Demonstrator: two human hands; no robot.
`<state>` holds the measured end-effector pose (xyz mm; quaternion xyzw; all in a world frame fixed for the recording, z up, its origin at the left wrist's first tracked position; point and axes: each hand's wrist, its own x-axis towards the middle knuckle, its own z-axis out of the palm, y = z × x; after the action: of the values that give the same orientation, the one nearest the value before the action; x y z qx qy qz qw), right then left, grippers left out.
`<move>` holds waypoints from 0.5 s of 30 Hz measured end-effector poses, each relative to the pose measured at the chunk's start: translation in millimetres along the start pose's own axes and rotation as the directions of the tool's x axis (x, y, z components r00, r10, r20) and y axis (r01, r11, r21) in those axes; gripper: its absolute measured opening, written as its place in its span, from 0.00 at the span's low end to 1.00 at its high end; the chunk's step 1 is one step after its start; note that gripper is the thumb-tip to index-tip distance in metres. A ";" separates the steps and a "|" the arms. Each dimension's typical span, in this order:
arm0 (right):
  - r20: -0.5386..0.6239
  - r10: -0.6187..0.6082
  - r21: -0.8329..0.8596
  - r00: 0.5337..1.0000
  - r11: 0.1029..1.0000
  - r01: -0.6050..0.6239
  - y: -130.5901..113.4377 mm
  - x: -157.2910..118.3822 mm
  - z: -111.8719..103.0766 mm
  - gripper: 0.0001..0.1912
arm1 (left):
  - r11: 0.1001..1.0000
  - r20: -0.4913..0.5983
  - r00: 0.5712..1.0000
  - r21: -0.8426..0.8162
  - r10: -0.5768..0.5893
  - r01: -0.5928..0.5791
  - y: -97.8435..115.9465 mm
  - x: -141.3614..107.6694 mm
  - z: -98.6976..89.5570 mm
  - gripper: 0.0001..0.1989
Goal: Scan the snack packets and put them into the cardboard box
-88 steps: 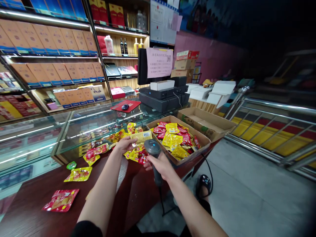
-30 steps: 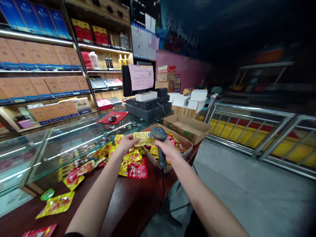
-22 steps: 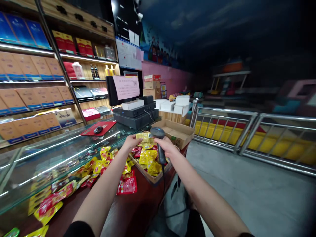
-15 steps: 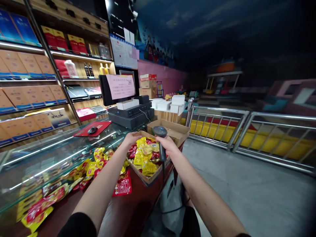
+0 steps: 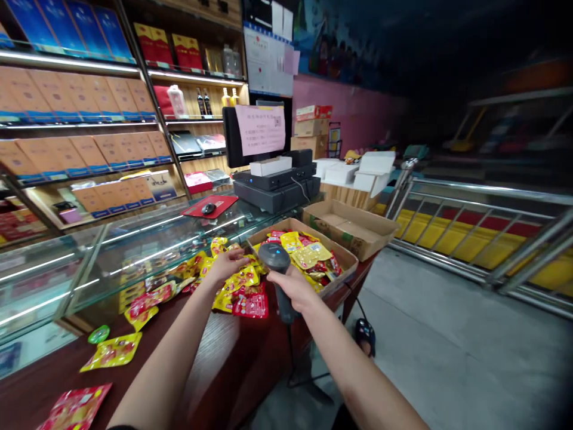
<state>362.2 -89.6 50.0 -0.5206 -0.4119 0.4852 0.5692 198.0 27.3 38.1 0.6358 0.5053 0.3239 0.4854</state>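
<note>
My right hand is wrapped round the handle of a dark grey barcode scanner, whose cable hangs down past the counter edge. The scanner's head is over the near left corner of a cardboard box filled with yellow and red snack packets. To the left, my left hand hovers over or touches a heap of similar packets on the counter. Its fingers are stretched out, and no packet shows in them. A red packet lies at the heap's near edge.
Beyond the full box sits a second cardboard box. A glass display case runs along the left, bearing a mouse on a red mat. A monitor stands behind. Loose packets lie nearer me; metal railings stand right.
My view has turned left. My left hand has moved from the box's edge to the heap beside it. The scanner has moved from the box's right side to its left corner.
</note>
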 end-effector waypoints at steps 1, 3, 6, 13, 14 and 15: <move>0.016 0.010 -0.018 1.000 1.000 -0.010 8.1 -3.2 8.2 0.09 | 1.000 -0.008 1.000 -0.006 -0.007 0.007 -11.6 -8.9 -3.0 0.33; 0.021 0.002 -0.048 1.000 0.999 -0.001 25.2 -7.5 20.4 0.12 | 1.000 -0.016 1.000 -0.020 -0.016 0.016 -33.0 -24.8 -5.6 0.32; -0.025 -0.021 -0.096 0.999 0.995 0.019 49.0 -10.2 28.7 0.16 | 0.999 -0.034 0.999 -0.019 -0.033 0.032 -57.0 -41.6 -4.0 0.27; -0.027 -0.013 -0.123 1.000 0.992 0.010 74.4 -17.9 25.9 0.19 | 0.935 -0.139 0.989 0.354 0.055 -0.002 -79.8 -59.6 8.4 0.18; -0.016 0.006 -0.120 1.000 0.993 -0.008 74.9 -19.0 25.6 0.19 | 0.926 -0.141 0.988 0.378 0.071 -0.013 -81.5 -61.5 10.7 0.18; -0.005 0.021 -0.114 1.000 0.993 -0.022 75.0 -19.9 25.5 0.18 | 0.921 -0.142 0.986 0.390 0.086 -0.024 -82.9 -63.2 12.9 0.18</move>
<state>324.3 -105.2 -20.8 -0.5575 -0.4321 0.4661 0.5341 164.8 -35.4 -39.4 0.7056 0.5776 0.2801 0.3001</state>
